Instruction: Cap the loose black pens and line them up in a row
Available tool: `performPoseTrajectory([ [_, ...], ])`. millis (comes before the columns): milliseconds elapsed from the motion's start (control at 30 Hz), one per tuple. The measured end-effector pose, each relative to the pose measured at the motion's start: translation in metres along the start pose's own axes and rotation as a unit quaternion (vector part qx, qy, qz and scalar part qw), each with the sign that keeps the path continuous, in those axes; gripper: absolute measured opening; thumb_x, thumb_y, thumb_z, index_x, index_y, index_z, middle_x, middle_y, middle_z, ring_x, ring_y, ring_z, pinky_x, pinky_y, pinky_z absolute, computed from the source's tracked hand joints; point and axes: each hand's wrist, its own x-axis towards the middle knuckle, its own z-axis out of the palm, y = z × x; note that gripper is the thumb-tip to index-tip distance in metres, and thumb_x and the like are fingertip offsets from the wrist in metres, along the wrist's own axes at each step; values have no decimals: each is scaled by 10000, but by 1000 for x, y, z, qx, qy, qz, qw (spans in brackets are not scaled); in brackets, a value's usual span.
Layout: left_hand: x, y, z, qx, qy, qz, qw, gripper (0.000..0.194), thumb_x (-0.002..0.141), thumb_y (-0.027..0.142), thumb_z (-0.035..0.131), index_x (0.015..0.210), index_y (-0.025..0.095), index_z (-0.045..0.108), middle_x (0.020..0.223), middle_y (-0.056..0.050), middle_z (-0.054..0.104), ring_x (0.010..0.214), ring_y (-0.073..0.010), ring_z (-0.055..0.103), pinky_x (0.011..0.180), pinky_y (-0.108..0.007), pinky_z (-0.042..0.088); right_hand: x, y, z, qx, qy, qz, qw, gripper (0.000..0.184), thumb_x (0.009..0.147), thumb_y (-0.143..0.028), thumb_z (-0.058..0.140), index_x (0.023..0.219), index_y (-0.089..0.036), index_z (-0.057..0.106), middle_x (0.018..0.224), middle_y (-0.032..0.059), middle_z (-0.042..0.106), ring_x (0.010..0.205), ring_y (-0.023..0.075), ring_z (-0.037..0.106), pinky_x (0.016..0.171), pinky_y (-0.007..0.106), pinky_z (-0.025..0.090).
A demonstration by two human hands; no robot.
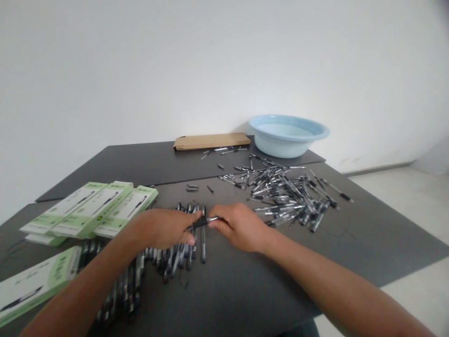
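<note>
Pinched at both ends, a pen (199, 223) spans the gap between two hands, likely so neither end can swing
Boxes (94, 206) lie at far left, some stacked, perhaps to leave the middle for handwork; beside them, pens (175, 262) lie roughly side by side, which would make them easy to gather; left hand (159, 229) nips the held pen's dark part between thumb and fingers, above that row, while right hand (242, 227) pinches its silvery end, seemingly to steady it; at right, a loose heap (287, 192) lies crisscrossed within reach, the basin (284, 145) behind it
</note>
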Motion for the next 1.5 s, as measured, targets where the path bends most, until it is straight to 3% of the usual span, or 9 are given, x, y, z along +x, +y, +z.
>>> performPoseTrajectory([
  [400,-5,7,-4,-11,25,-16,999,545,863,311,517,1378,163,419,1234,-139,628,1089,-280,592,860,-349,471,-1,-9,2,-29,41,-40,998,152,953,-276,442,904,-182,552,844,38,650,764,154,586,661,232,357],
  [700,-8,11,-5,-10,24,-12,1000,541,851,288,512,1369,159,431,1142,-122,681,1040,-284,620,821,-350,495,-2,-13,-2,-91,6,-15,996,146,940,-288,453,944,-185,555,865,41,651,754,169,580,622,258,328],
  [833,-3,12,-6,-5,18,6,1000,389,854,318,509,1219,198,562,1062,-96,714,965,-280,651,779,-353,510,-1,-17,-6,-133,3,-49,990,227,937,-329,461,1089,-193,561,938,62,637,847,194,564,711,292,357],
  [1000,1,19,-7,25,9,-6,1000,303,862,321,498,1052,138,645,1042,-152,709,914,-299,665,756,-365,514,1,-19,-3,-184,-2,-52,982,251,951,-342,438,1110,-202,573,926,69,616,865,209,534,728,323,356],
  [1100,-2,18,-7,18,5,-3,1000,411,842,339,530,1195,135,584,1131,-159,679,983,-310,645,793,-369,506,1,-17,3,-198,-11,-41,979,229,938,-322,467,1093,-194,578,937,67,602,884,218,524,730,334,368],
  [1200,-7,9,-5,-8,27,24,999,649,867,390,488,1423,88,343,1337,-198,529,1155,-304,552,911,-368,453,3,-12,8,-218,-35,-31,975,191,925,-305,490,1010,-189,615,956,75,576,896,222,515,739,342,380],
  [1333,-18,-6,-3,-41,56,38,997,721,905,437,396,1487,73,175,1470,-182,347,1287,-277,421,1020,-349,360,10,-6,8,-248,-52,-26,967,189,902,-346,530,959,-214,652,948,81,541,934,242,486,765,371,380],
  [1500,-27,-6,-2,-43,53,44,997,731,904,425,399,1495,77,146,1412,-182,445,1219,-281,500,974,-342,402,36,-5,8,-283,-64,-85,953,198,924,-305,477,985,-221,646,945,86,554,944,252,458,787,410,369],
])
